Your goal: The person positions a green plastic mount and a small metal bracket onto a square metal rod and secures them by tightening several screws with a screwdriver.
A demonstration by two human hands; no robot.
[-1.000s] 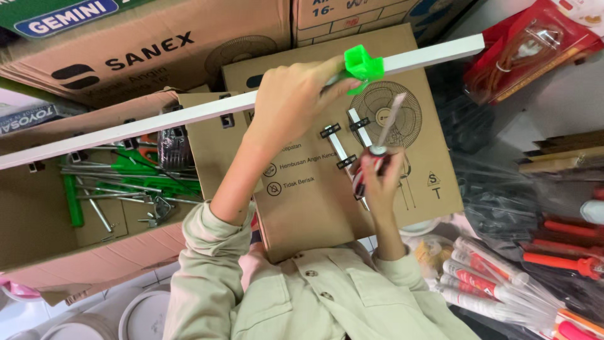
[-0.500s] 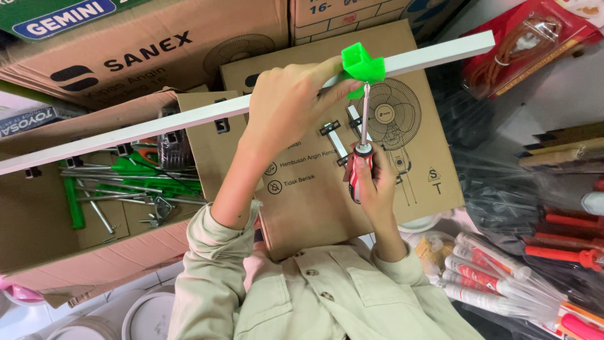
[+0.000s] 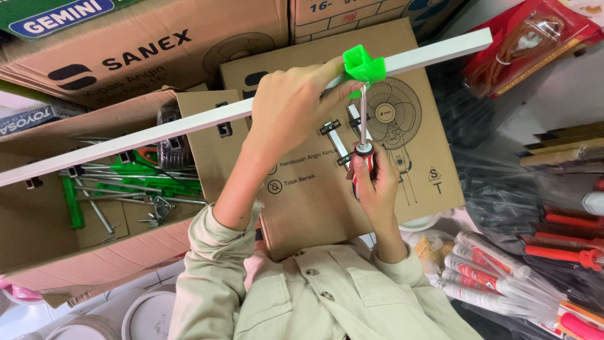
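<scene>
A long white square bar [image 3: 157, 132] runs slantwise across the view, and my left hand [image 3: 289, 107] grips it just left of a bright green plastic bracket [image 3: 363, 63] fitted on it. My right hand [image 3: 375, 182] holds a screwdriver [image 3: 363, 135] with a red and black handle. Its metal shaft stands upright with the tip up against the underside of the green bracket. Small black clips [image 3: 224, 128] hang from the bar further left. Both sleeves are pale olive.
A flat cardboard fan box [image 3: 314, 208] lies under my hands. An open carton [image 3: 119, 189] at the left holds green parts, metal rods and brackets. More cartons are stacked behind. Bagged red-handled tools [image 3: 560, 252] and sealant tubes [image 3: 484, 277] lie at the right. White buckets [image 3: 148, 315] stand below.
My right hand has swung the screwdriver from a tilt to upright and raised it, so the tip now meets the green bracket. My left hand kept its grip on the bar.
</scene>
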